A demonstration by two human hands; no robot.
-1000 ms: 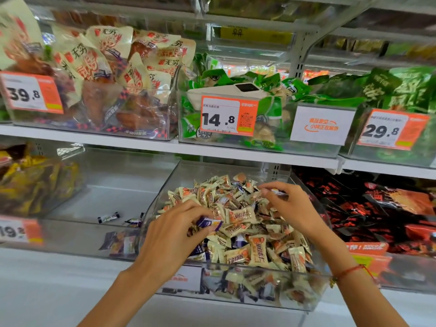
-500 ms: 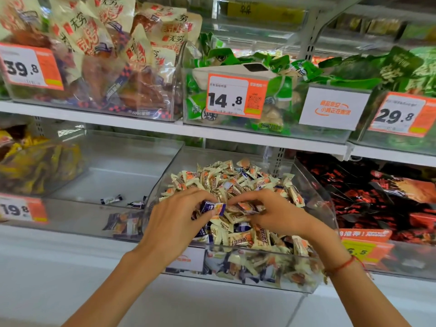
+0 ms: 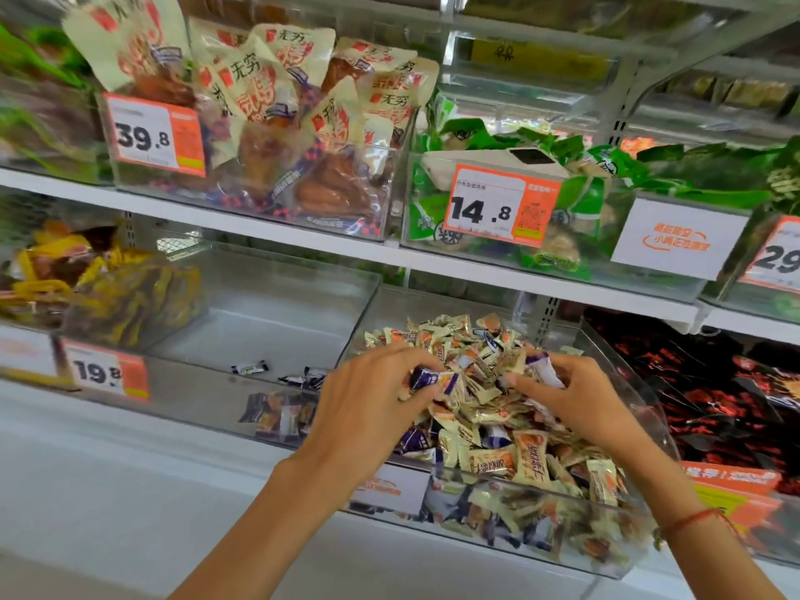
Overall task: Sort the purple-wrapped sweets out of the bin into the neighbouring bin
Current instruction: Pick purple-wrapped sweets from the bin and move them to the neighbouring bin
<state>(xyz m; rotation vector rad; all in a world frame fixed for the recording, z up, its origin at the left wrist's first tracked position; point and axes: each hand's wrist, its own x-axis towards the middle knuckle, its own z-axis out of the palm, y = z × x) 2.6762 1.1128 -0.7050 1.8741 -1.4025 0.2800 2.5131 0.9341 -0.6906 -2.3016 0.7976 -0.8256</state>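
Observation:
A clear bin (image 3: 511, 530) on the lower shelf is heaped with cream-and-orange wrapped sweets (image 3: 515, 461) mixed with purple-wrapped ones. My left hand (image 3: 368, 409) is over the heap's left side and pinches a purple-wrapped sweet (image 3: 433, 378) between thumb and fingers. My right hand (image 3: 580, 400) is on the heap's right side, its fingers curled round another purple-and-white sweet (image 3: 543, 368). The neighbouring clear bin (image 3: 259, 322) to the left holds a few purple-wrapped sweets (image 3: 250, 367) on its floor and more against its front wall (image 3: 281, 415).
A bin of yellow packets (image 3: 86, 288) stands at the far left and dark red packets (image 3: 714, 396) at the right. The upper shelf (image 3: 346, 249) hangs just above the bins, with price tags 39.8 (image 3: 153, 136) and 14.8 (image 3: 498, 205).
My right hand has moved from the heap's back down to its middle and picked up a purple sweet. My left hand has lifted its purple sweet a little. The camera has shifted.

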